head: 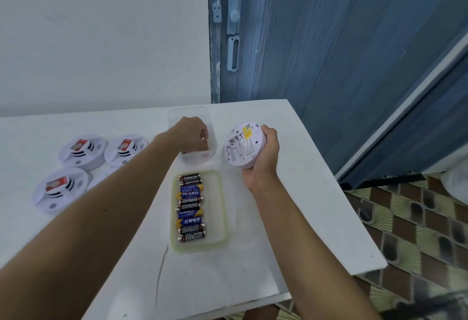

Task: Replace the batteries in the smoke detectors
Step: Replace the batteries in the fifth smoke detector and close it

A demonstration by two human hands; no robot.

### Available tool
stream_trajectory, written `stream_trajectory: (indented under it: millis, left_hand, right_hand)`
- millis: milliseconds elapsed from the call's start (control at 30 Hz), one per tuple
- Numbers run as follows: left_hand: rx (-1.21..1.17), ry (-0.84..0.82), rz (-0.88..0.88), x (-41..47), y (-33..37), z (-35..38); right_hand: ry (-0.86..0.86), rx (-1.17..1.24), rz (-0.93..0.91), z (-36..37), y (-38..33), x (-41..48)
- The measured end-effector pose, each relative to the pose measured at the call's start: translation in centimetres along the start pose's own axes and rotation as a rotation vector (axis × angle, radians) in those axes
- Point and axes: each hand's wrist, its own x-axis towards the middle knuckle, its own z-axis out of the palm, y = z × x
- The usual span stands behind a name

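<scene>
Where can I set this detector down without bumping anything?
Bare table lies between the battery tray and the right edge, below the right hand holding the detector. The near strip before the tray is also free. Crowded: the three detectors on the left, and the clear tub where the left hand reaches.

White flat table top (291, 218) seen in foreground, thin dark line marked near its front edge; plain white wall (101, 41) seen behind; blue wood-grain door (329, 41) set right of wall; pale blue handle plate (233, 28) fixed near door's left edge; brown-and-beige patterned floor tiles (417, 231) laid at right, below table.
</scene>
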Motion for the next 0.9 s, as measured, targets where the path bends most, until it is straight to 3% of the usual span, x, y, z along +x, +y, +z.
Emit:
stream_trajectory:
  millis: [300, 500, 633, 767, 900]
  left_hand:
    - [-0.003, 0.037, -0.014, -0.1, 0.3, 0.5]
    - [-0.375, 0.208, -0.152, -2.2, 1.3, -0.8]
    - [-0.57, 0.372, -0.138, -4.6, 2.4, -1.8]
    - [-1.047, 0.368, -0.106, -7.3, 3.4, -1.8]
    - [-1.096, 0.459, -0.044, -9.5, 3.5, -1.2]
  right_hand:
    - [-0.021, 0.03, -0.009, 0.0, 0.5, 0.3]
    - [-0.102, 0.213, 0.007, -0.6, 1.3, 0.2]
    - [-0.211, 0.307, 0.024, -0.9, 1.6, -0.2]
    - [-0.248, 0.335, 0.013, -0.6, 1.7, -1.2]
    - [-0.187, 0.276, -0.046, -0.4, 1.7, -1.9]
